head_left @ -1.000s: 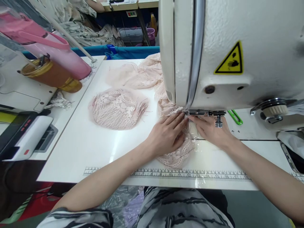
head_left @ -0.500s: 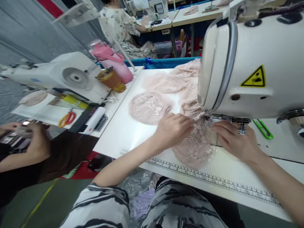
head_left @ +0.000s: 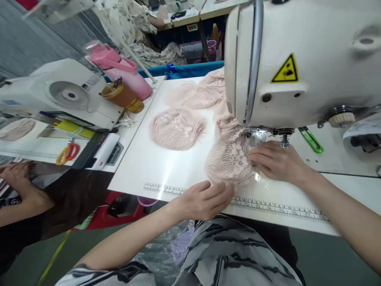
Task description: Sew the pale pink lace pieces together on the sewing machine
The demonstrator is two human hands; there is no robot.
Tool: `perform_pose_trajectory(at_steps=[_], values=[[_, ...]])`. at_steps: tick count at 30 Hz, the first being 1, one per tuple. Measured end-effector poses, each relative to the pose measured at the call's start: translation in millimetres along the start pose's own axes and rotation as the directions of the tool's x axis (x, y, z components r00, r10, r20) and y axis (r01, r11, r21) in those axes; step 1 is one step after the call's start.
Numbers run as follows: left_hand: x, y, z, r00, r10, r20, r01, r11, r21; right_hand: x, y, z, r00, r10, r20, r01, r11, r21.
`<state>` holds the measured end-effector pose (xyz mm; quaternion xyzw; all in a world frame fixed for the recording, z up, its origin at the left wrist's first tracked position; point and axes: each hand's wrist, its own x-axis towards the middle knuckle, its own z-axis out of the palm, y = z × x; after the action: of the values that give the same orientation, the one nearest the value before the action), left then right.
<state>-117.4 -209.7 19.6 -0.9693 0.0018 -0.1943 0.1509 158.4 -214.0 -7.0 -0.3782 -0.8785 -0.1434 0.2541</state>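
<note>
Covering part of the printed ruler [head_left: 268,208], the left hand [head_left: 208,200] is bending its fingers loosely, half open, grasping nothing visible. The lace piece [head_left: 229,155] is lying just beyond, its rounded end pointing to 6 o'clock and its long axis running roughly 12 to 6. At its 3 o'clock edge the right hand [head_left: 276,159] is laying its fingertips, fingers together; whether the thumb is pinching, I cannot tell. The sewing machine [head_left: 268,79] is standing at 1 o'clock, the pink bottle [head_left: 127,75] at 10, farther off.
</note>
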Motion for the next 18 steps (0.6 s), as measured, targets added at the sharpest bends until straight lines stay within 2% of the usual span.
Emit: perform_pose_trajectory(at_steps=[4,6,7,9,11,12,14,16,18], values=[[4.0,3.3,6.1,0.999,-0.052,0.003,0.052,0.997,-0.054,-3.5,1.6,2.3,1.0,0.011,0.018,-0.013,0.993,0.12],[6.7,-1.1,3.9,0.981,-0.193,0.004,0.191,0.97,-0.152,-3.7,2.0,1.6,0.999,0.002,0.051,-0.011,0.986,0.165],[9.1,-4.6,0.2,0.953,-0.302,0.027,0.3,0.93,-0.214,-3.5,2.0,1.1,0.998,-0.01,0.068,-0.003,0.982,0.19],[16.4,-14.0,-11.6,0.844,-0.521,0.126,0.533,0.789,-0.307,-2.6,1.8,0.5,0.997,-0.031,0.07,0.016,0.976,0.216],[26.5,-26.3,-25.2,0.75,-0.622,0.226,0.659,0.675,-0.331,-1.4,1.5,0.6,0.999,-0.025,0.035,0.018,0.982,0.187],[31.9,-32.9,-30.8,0.732,-0.629,0.262,0.68,0.653,-0.334,-0.8,1.5,0.7,1.0,-0.017,0.007,0.016,0.987,0.161],[42.1,-45.1,-35.7,0.735,-0.577,0.355,0.678,0.638,-0.366,0.2,2.2,0.4,0.999,-0.019,-0.05,0.025,0.993,0.112],[49.8,-54.1,-30.1,0.767,-0.47,0.438,0.634,0.66,-0.403,0.7,3.6,-1.6,0.995,-0.04,-0.086,0.047,0.996,0.075],[54.3,-58.7,-15.0,0.817,-0.359,0.451,0.544,0.74,-0.396,0.7,5.3,-5.3,0.993,-0.062,-0.097,0.065,0.997,0.034]])
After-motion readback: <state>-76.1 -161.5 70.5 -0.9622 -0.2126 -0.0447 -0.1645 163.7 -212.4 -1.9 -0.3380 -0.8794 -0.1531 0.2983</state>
